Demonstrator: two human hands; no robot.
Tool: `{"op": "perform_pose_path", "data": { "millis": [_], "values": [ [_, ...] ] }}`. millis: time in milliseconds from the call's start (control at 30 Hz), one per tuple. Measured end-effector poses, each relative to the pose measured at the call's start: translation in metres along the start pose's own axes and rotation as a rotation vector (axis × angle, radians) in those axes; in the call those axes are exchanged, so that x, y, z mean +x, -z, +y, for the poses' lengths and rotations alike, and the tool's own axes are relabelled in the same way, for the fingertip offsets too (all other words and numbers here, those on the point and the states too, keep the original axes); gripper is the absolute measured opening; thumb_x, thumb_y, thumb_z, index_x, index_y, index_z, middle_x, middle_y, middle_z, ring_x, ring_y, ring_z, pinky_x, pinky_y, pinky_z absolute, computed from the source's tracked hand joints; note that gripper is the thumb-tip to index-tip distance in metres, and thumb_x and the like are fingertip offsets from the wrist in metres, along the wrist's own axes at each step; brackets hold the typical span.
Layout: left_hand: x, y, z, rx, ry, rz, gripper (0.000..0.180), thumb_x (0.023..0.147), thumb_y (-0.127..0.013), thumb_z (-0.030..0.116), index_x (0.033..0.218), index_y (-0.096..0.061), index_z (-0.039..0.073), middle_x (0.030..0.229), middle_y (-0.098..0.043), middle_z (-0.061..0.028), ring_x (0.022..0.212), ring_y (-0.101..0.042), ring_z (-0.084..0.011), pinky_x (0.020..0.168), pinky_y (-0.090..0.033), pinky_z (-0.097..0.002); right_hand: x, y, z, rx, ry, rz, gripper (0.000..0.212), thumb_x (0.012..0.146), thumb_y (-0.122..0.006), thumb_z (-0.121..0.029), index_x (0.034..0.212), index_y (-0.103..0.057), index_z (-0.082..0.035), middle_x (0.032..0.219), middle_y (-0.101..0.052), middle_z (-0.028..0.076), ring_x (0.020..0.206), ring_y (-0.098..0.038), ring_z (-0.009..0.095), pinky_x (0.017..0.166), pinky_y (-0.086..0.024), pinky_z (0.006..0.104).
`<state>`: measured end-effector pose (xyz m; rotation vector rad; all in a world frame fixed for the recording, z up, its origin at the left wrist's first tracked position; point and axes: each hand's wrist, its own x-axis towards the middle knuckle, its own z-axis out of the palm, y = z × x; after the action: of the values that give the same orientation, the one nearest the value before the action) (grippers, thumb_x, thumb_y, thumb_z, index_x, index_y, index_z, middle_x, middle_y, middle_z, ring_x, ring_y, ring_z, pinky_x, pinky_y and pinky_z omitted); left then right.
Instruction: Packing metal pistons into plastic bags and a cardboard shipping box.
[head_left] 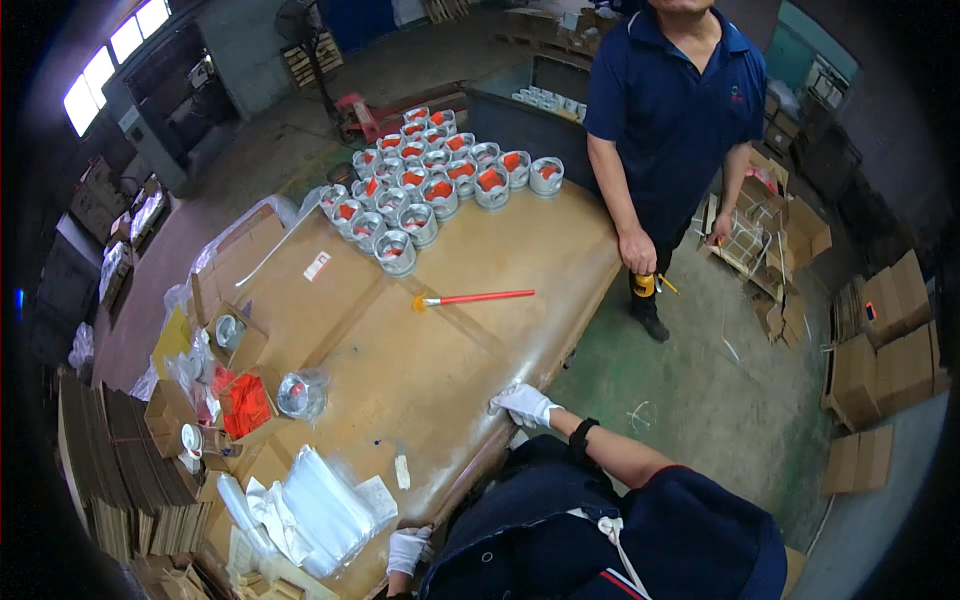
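Observation:
White-gloved, my right hand [525, 405] lies at the near edge of the brown work table [400, 350], fingers stretched out and nothing held. My left hand [408, 550], also gloved, rests at the table's edge lower down. Its fingers are partly hidden. Beside it is a stack of clear plastic bags [325, 505], and a small white slip [402, 472] lies between the two hands. A brush with a red handle [485, 297] lies mid-table. At the far end stand several silver metal pistons [396, 255], many with red pieces inside.
Across the table's right corner stands a person in a navy shirt [680, 95], holding a yellow object [645, 285]. An open carton of red material [245, 405] and a bagged metal part [302, 396] sit on the left. Cardboard boxes [875, 375] are piled at far right.

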<state>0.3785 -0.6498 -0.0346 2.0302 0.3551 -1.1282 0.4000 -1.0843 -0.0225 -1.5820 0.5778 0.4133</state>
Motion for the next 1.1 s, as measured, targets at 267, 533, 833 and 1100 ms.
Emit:
{"op": "perform_pose_path", "data": {
  "millis": [267, 533, 833, 1100],
  "values": [
    [0.028, -0.004, -0.032, 0.064, -0.143, 0.125, 0.032, 0.080, -0.070, 0.028, 0.062, -0.068, 0.002, 0.054, -0.061, -0.0049, 0.047, -0.056, -0.0132, 0.048, -0.045, -0.0293, -0.001, 0.005, -0.006, -0.006, -0.073, -0.030, 0.028, 0.092, -0.050, -0.035, 0.095, -0.070, -0.016, 0.043, -0.046, 0.003, 0.030, -0.041, 0.014, 0.031, -0.033, 0.0295],
    [0.061, 0.015, -0.072, 0.081, -0.178, 0.052, 0.033, 0.081, -0.071, 0.032, 0.067, -0.069, 0.002, 0.056, -0.063, -0.0063, 0.050, -0.057, -0.0131, 0.050, -0.045, -0.0297, 0.006, 0.001, 0.007, 0.039, 0.012, -0.018, 0.027, 0.092, -0.056, -0.035, 0.090, -0.071, -0.012, 0.043, -0.047, 0.002, 0.030, -0.041, 0.011, 0.031, -0.032, 0.0266],
    [0.081, 0.015, -0.098, 0.486, -0.618, 0.060, 0.032, 0.082, -0.070, 0.033, 0.071, -0.069, 0.003, 0.058, -0.064, -0.0064, 0.049, -0.057, -0.0147, 0.050, -0.046, -0.0301, 0.015, -0.004, 0.003, -0.133, 0.084, -0.093, 0.030, 0.090, -0.053, -0.030, 0.083, -0.072, -0.008, 0.054, -0.059, 0.006, 0.040, -0.049, 0.013, 0.046, -0.043, 0.0299],
    [0.005, -0.005, 0.002, 0.079, -0.018, 0.079, 0.029, 0.084, -0.068, 0.027, 0.068, -0.066, 0.002, 0.055, -0.061, -0.0059, 0.045, -0.055, -0.0131, 0.044, -0.044, -0.0276, 0.018, 0.135, -0.087, -0.170, 0.026, 0.098, 0.029, 0.089, -0.050, -0.026, 0.080, -0.070, -0.007, 0.063, -0.066, 0.008, 0.048, -0.061, 0.016, 0.046, -0.050, 0.0288]
  ]
}}
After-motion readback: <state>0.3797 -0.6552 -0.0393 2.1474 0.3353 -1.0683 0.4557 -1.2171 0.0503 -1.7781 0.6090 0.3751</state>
